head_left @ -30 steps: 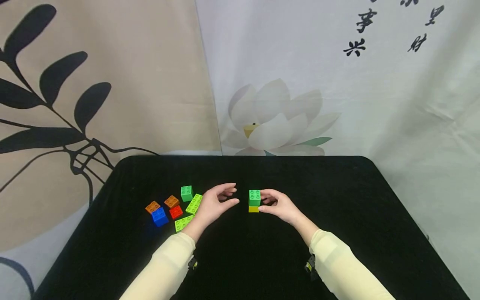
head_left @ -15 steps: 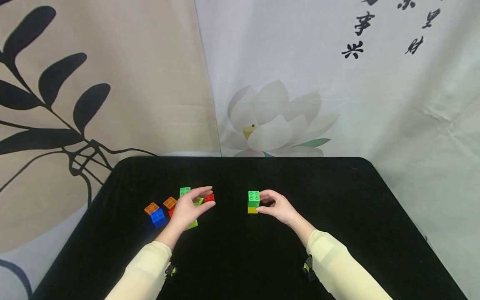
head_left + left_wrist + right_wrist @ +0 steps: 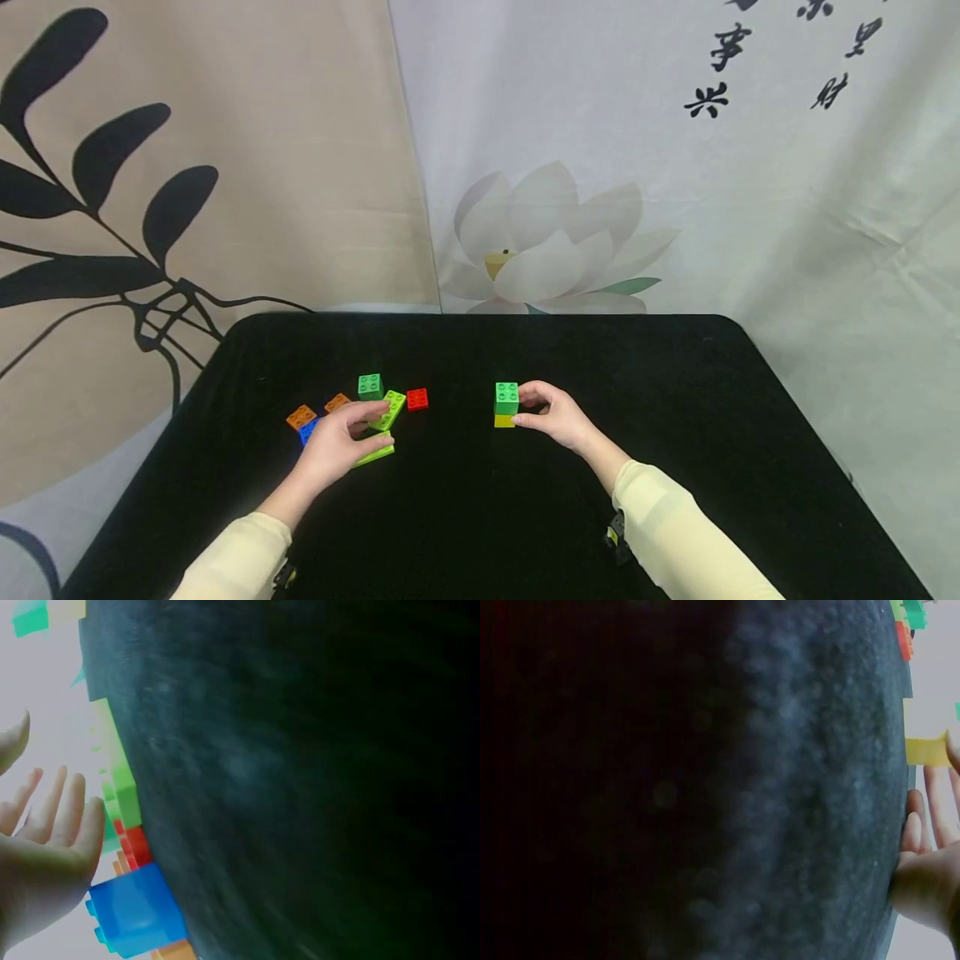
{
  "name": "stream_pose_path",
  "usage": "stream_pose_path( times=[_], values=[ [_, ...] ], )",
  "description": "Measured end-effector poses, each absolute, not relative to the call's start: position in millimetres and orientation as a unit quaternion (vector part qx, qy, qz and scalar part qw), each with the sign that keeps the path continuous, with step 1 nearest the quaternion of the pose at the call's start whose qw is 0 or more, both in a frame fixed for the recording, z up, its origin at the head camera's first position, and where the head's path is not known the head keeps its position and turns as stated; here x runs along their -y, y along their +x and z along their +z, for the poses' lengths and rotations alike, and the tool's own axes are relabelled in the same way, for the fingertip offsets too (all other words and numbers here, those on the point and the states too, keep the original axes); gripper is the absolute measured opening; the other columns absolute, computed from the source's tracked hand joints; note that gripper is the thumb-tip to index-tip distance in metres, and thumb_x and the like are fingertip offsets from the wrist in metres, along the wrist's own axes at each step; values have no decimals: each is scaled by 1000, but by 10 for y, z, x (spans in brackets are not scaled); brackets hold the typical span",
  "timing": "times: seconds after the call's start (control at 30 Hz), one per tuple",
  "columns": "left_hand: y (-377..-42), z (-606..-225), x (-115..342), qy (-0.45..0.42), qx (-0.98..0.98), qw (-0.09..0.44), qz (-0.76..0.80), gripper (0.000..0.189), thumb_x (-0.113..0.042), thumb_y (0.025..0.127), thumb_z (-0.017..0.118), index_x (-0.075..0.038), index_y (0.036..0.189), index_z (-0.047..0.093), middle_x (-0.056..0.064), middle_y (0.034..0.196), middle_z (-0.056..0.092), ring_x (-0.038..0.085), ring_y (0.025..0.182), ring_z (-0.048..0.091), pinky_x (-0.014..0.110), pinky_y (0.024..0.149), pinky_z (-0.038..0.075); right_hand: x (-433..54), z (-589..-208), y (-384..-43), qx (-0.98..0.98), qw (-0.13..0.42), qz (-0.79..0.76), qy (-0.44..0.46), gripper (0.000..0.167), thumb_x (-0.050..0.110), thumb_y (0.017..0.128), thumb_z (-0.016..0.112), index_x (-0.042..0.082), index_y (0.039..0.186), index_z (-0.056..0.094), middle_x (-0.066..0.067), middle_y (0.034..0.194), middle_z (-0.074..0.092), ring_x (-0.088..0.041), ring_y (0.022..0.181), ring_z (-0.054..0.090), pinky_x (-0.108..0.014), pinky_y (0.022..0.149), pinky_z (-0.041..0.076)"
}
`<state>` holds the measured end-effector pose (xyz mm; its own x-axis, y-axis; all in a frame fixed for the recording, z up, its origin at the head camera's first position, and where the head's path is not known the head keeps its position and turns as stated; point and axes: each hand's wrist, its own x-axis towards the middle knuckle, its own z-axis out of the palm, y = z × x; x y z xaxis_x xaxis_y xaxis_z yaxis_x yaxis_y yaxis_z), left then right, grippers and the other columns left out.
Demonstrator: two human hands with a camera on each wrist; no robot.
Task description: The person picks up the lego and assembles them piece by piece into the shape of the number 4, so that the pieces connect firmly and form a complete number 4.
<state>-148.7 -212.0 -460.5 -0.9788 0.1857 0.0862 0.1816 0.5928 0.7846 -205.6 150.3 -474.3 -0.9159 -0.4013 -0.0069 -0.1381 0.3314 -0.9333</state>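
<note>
My right hand [image 3: 558, 417] holds a small stack at its right side, thumb by the lower brick. The stack is a green toy brick [image 3: 506, 397] on a yellow brick [image 3: 504, 421]; in the right wrist view the thumb overlaps the yellow brick's edge. My left hand [image 3: 341, 437] hovers over the loose bricks at the left, fingers apart, with nothing held. Beneath and beside it are two lime bricks [image 3: 392, 410] and a blue brick [image 3: 139, 911], which it partly covers in the head view. One red brick [image 3: 135, 846] is hidden by this hand in the head view.
Two orange bricks [image 3: 302, 416] lie at the left of the group, and a green brick [image 3: 370, 386] stands behind it. Another red brick [image 3: 417, 399] lies between the group and the stack. The black table [image 3: 637, 358] ends at a printed cloth backdrop [image 3: 750, 208].
My left hand has moved left and toward me, from near the stack to over the loose bricks. The red brick it covered is now in view. My right hand stays at the stack.
</note>
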Motion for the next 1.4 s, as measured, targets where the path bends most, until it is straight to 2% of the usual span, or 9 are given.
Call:
stream_pose_path(
  times=[0.17,0.5,0.7,0.93,1.17,1.4],
  values=[
    [-1386,-4637,2190,102,-898,3,428,53,-15,82,80,-6,131,61,13,125,65,31,112,62,52,96,49,-1535,-4893,-2120,-814,113,-546,-165,35,10,90,72,1,122,61,-14,119,64,-35,113,55,-31,83,47],
    [-1317,-4671,2225,99,-909,13,404,55,-18,80,82,-7,130,63,13,123,65,31,108,63,51,92,51,-1536,-4893,-2119,-815,117,-545,-158,35,13,89,74,5,121,62,-10,118,65,-30,111,56,-33,84,47],
    [-1330,-4693,2214,96,-902,32,420,54,-18,78,83,-7,127,64,11,119,66,27,103,65,47,87,53,-1534,-4897,-2117,-813,117,-547,-162,36,12,89,74,2,121,62,-12,118,64,-32,112,56,-34,84,47],
    [-1369,-4761,2217,98,-901,48,421,51,-17,77,83,-11,125,66,8,120,65,25,106,64,45,90,52,-1526,-4856,-2102,-811,121,-549,-162,36,8,90,73,-2,123,60,-17,120,63,-38,114,54,-35,84,46],
    [-1388,-4791,2224,104,-903,54,413,50,-15,77,83,-14,125,68,7,122,65,26,107,62,47,90,50,-1473,-4526,-1954,-806,126,-552,-176,34,1,90,70,-7,120,59,-22,118,63,-44,113,53,-38,85,46],
    [-1390,-4809,2218,100,-906,45,408,47,-13,76,83,-15,122,70,8,122,66,29,110,61,51,92,49,-1488,-4596,-1984,-806,120,-553,-175,34,1,89,70,-7,120,59,-22,116,63,-43,112,53,-38,83,47]
  ],
)
